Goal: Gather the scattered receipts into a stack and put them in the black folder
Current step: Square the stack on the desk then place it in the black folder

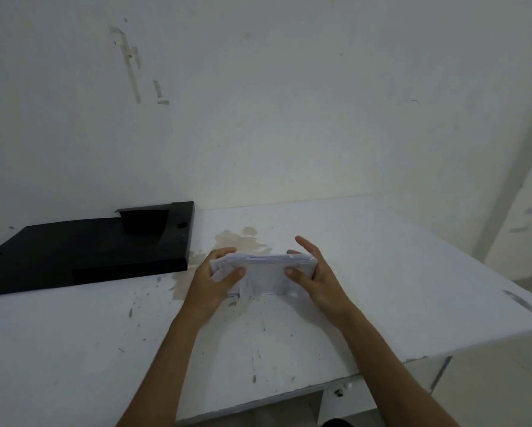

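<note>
White table (381,272) — receipt stack (263,274) gripped between both hands — left (210,283), right (315,280).

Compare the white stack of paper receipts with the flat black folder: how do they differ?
The white stack of paper receipts is pale and small; the flat black folder is dark and much larger. The receipts are gripped between the left hand and the right hand, while the folder lies untouched to the left, against the wall. Both are at the white table.

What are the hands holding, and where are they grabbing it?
A stack of receipts. The left hand grips its left end, the right hand its right end, just above the table.
</note>
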Demonstrator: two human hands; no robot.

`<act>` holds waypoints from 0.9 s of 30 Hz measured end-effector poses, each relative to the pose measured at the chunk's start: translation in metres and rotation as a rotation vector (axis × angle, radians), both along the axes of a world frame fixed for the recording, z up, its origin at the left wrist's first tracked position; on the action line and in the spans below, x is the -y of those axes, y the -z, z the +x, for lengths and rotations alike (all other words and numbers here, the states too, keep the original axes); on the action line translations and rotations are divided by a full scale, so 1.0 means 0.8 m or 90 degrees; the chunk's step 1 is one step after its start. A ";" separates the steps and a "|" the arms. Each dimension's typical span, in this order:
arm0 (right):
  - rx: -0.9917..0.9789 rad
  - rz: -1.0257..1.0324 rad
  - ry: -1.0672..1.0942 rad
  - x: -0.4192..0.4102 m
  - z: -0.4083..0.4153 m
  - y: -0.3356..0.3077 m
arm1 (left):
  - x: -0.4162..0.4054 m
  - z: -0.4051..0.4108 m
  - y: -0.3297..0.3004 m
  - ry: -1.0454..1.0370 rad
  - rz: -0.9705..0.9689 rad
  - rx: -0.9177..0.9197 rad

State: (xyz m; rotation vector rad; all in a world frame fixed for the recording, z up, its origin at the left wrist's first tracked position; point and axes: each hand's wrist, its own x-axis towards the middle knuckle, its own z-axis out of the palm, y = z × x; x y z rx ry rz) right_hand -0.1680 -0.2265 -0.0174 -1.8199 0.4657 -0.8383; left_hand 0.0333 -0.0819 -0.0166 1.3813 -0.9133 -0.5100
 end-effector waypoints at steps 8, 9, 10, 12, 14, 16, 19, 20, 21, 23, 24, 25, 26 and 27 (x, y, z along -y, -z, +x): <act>0.070 0.015 0.032 -0.005 0.006 -0.032 | 0.015 -0.005 -0.026 -0.047 -0.067 -0.019; 0.079 0.016 0.030 -0.004 0.006 -0.035 | 0.014 -0.003 -0.029 -0.046 -0.075 -0.010; 0.076 0.013 0.026 -0.002 0.006 -0.035 | 0.014 0.001 -0.029 -0.039 -0.074 0.002; 0.030 -0.007 0.026 0.003 0.007 -0.028 | 0.012 0.006 -0.024 -0.029 -0.038 0.043; -0.014 -0.006 0.028 0.005 0.007 -0.016 | 0.006 0.002 -0.015 -0.061 0.007 0.066; -0.025 0.016 0.029 0.007 0.006 -0.006 | 0.003 -0.005 -0.009 -0.055 -0.011 0.041; -0.019 0.040 0.045 0.007 0.008 -0.003 | 0.006 -0.017 -0.010 -0.056 -0.018 0.046; -0.014 0.045 0.054 0.007 0.009 -0.006 | 0.008 -0.020 -0.015 -0.069 -0.020 0.044; -0.005 0.047 0.061 0.007 0.010 -0.010 | 0.010 -0.020 -0.020 -0.078 -0.032 0.040; 0.021 0.047 0.069 0.008 0.012 -0.019 | 0.013 -0.018 -0.030 -0.087 -0.067 0.041; 0.033 0.046 0.070 0.009 0.012 -0.022 | 0.013 -0.015 -0.035 -0.086 -0.086 0.046; 0.039 0.045 0.070 0.011 0.012 -0.024 | 0.013 -0.011 -0.036 -0.083 -0.093 0.053; 0.038 0.042 0.071 0.013 0.011 -0.025 | 0.013 -0.008 -0.036 -0.076 -0.092 0.054; 0.031 0.041 0.074 0.014 0.010 -0.022 | 0.012 -0.005 -0.032 -0.071 -0.076 0.057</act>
